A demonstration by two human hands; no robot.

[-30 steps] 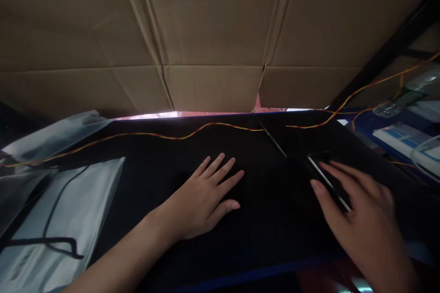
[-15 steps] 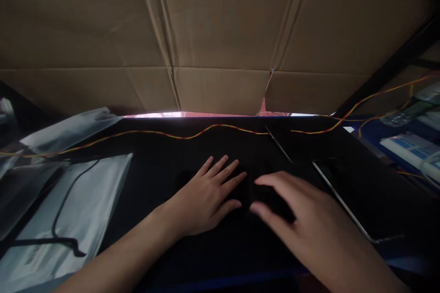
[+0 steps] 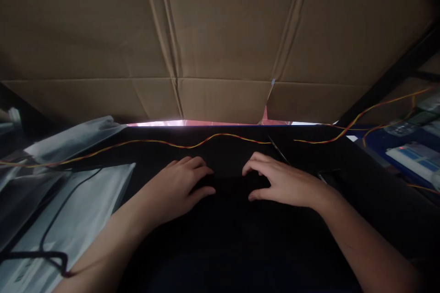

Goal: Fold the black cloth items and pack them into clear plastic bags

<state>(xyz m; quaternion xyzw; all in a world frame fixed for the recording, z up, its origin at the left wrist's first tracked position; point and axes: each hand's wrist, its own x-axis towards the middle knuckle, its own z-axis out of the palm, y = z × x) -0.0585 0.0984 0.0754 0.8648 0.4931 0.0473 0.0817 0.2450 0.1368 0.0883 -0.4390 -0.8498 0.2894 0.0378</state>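
Note:
My left hand (image 3: 177,190) rests palm down on the black surface (image 3: 237,247), fingers curved and thumb apart from them. Facing it across a short gap, my right hand (image 3: 271,181) is also curved, with its thumb away from the fingers. Between the fingertips lies a very dark patch (image 3: 228,185); whether it is a separate black thing is too dark to tell. No held thing shows in either hand. A thin, pale-edged dark flat thing (image 3: 279,150) lies just beyond my right hand. Another dark flat thing (image 3: 330,177) is mostly covered by my right forearm.
A cardboard sheet (image 3: 223,32) rises behind the surface. A red-yellow twisted wire (image 3: 154,141) runs across the back. Clear plastic bags (image 3: 103,197) and a black cord (image 3: 51,229) lie at left. At right are a white-and-blue packet (image 3: 414,158) and a clear bottle (image 3: 404,126).
My left hand, flat with spread fingers before, has shifted left and curved its fingers. My right hand moved forward and slightly left, its forearm now over the right flat thing. The view tilted slightly up.

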